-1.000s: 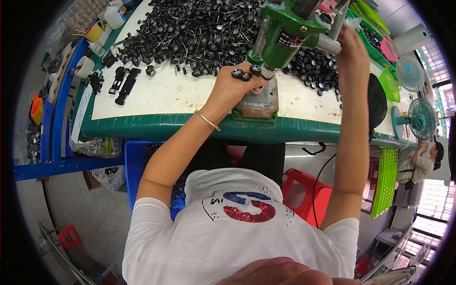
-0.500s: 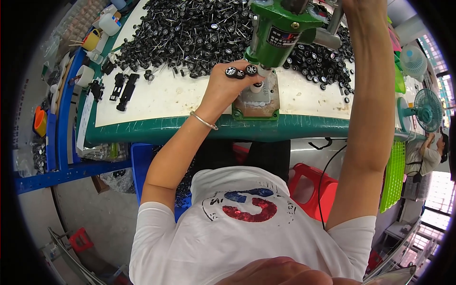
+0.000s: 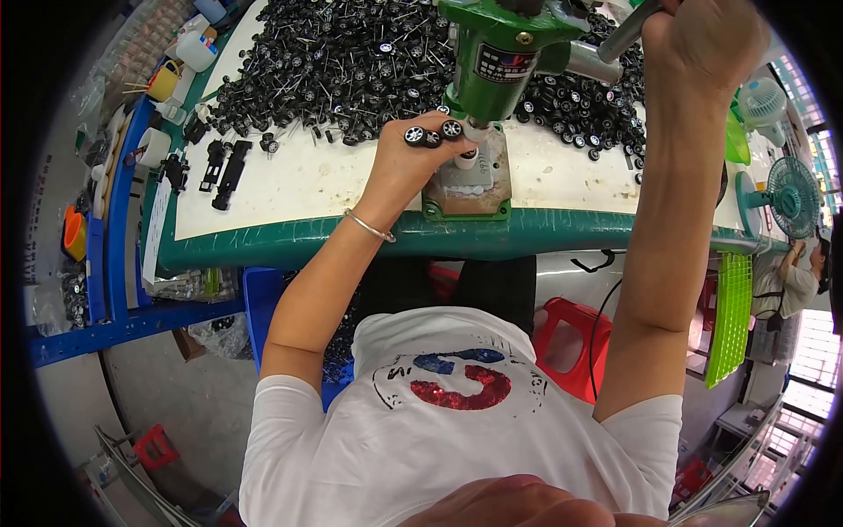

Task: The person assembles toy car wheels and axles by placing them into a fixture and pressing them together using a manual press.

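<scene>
My left hand (image 3: 406, 160) is closed beside the green hand press (image 3: 493, 75), with several small black toy wheels (image 3: 414, 136) with silver hubs held in its fingers. The fingertips are at the white tip of the press ram (image 3: 475, 130). Just under them a small white holder (image 3: 465, 162) with a dark piece in its top stands on the press base (image 3: 469, 198). High at the right, my right hand (image 3: 705, 46) is wrapped round the press's metal lever (image 3: 628, 31).
A large heap of black wheels, many on thin metal axles (image 3: 325, 70), covers the back left of the white table (image 3: 290, 198). More loose wheels (image 3: 571, 110) lie right of the press. Black toy chassis (image 3: 230, 176) lie at the left. A green fan (image 3: 790, 200) and another person (image 3: 795, 281) are far right.
My right hand and the lever have come down and nearer to me. My left hand still holds the wheels at the ram. The whole view has shifted slightly.
</scene>
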A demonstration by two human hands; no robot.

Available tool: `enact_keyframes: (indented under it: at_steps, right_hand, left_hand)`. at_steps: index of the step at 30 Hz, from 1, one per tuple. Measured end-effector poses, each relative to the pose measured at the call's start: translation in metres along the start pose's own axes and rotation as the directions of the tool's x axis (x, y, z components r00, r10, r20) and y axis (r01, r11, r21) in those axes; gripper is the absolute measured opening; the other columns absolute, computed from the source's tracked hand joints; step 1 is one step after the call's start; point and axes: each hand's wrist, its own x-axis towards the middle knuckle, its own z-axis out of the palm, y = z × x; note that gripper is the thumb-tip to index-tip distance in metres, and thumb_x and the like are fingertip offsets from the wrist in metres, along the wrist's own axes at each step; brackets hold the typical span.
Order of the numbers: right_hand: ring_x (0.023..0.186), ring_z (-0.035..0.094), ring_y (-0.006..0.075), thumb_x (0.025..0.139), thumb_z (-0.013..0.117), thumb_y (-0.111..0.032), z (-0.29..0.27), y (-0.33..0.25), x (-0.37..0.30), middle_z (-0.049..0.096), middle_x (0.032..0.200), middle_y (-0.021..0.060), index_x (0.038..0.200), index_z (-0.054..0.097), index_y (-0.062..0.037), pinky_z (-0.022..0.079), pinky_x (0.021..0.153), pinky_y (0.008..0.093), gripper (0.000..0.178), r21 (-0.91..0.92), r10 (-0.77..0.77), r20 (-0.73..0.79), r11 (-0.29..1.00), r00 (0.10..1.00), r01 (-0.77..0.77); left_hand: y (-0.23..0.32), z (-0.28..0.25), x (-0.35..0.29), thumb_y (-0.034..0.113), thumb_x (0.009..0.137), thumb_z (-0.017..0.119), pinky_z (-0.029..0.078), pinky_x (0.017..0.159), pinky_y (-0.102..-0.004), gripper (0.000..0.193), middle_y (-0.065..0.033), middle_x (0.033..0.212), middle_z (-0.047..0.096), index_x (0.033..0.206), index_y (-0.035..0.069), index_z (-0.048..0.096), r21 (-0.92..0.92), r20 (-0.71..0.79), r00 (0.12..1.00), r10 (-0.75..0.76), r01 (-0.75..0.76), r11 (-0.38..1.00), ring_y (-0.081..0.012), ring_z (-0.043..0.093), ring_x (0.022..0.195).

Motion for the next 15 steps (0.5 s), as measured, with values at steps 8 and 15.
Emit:
enact_keyframes:
  at_steps: [8, 15]
  right_hand:
    - [0.044, 0.011, 0.0078, 0.090, 0.046, -0.030, -0.001, -0.025, -0.030, 0.020, 0.051, -0.0028, 0.068, 0.039, -0.0105, 0.012, 0.042, 0.0274, 0.030, 0.120, -0.011, -0.112, 0.992, 0.994, 0.025]
    - [0.043, 0.014, 0.0071, 0.091, 0.047, -0.027, -0.002, -0.025, -0.039, 0.025, 0.051, -0.0017, 0.069, 0.042, -0.0091, 0.014, 0.041, 0.0250, 0.029, 0.102, -0.051, -0.104, 0.993, 0.993, 0.062]
  left_hand:
    - [0.007, 0.002, -0.006, 0.003, 0.074, 0.073, 0.046, 0.068, -0.0224, 0.012, -0.0018, 0.079, 0.066, 0.084, -0.003, 0.070, -0.028, 0.009, 1.000, -0.027, 0.028, 0.999, -0.0071, 0.057, 0.072]
    - [-0.004, 0.003, -0.010, 0.003, 0.076, 0.071, 0.047, 0.072, -0.0224, 0.013, -0.0022, 0.086, 0.067, 0.088, -0.002, 0.071, -0.103, -0.027, 0.999, -0.019, 0.016, 0.995, -0.0070, 0.058, 0.076]
